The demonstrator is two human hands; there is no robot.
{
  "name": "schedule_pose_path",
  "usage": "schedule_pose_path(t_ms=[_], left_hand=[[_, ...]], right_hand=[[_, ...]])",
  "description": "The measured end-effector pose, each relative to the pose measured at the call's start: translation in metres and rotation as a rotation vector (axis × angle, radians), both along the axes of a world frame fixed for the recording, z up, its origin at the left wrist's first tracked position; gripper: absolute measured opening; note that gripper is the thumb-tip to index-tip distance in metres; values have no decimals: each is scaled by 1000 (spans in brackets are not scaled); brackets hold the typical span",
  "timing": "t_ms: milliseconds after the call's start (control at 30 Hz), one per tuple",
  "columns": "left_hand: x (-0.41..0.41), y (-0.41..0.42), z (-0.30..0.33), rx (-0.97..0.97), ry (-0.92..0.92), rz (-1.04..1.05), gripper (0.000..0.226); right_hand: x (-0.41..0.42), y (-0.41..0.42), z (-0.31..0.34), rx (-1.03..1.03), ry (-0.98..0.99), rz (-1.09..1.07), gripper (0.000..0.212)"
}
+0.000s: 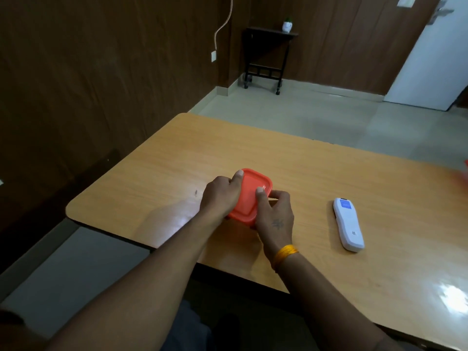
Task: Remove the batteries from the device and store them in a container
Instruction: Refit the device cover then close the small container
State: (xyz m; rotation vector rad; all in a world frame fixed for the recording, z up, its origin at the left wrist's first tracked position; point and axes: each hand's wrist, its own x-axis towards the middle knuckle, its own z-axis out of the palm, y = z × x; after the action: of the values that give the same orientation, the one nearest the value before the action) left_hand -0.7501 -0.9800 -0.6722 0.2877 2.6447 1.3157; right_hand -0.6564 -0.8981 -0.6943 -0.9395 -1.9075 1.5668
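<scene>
A small square container with an orange-red lid (249, 196) stands on the wooden table (316, 173). My left hand (220, 196) grips its left side, thumb on the lid's far corner. My right hand (274, 214) holds its right side, thumb pressing on the lid top. The lid lies on the container; its inside is hidden. A white remote-like device (348, 224) lies back side up on the table, to the right of my right hand and apart from it. No batteries show.
The table's left edge and rounded corner (73, 209) lie near my left arm. A red blurred thing (465, 165) peeks in at the far right edge. A black side table (268, 57) with a small pot stands by the far wall.
</scene>
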Motion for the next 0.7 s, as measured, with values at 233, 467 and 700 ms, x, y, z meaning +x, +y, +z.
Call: schedule_pose_path(t_ms=[233,467,700], left_hand=[[-15,-40,10,164,-89,43,22],[-38,-147,3,262,-184,171,12],[-84,-248,8,271,-135,387,15]], right_hand=[[-20,-19,-5,-162,-90,65,34],[-61,-86,-16,-280,-62,204,31],[-119,-170,-3,-374,-106,438,19]])
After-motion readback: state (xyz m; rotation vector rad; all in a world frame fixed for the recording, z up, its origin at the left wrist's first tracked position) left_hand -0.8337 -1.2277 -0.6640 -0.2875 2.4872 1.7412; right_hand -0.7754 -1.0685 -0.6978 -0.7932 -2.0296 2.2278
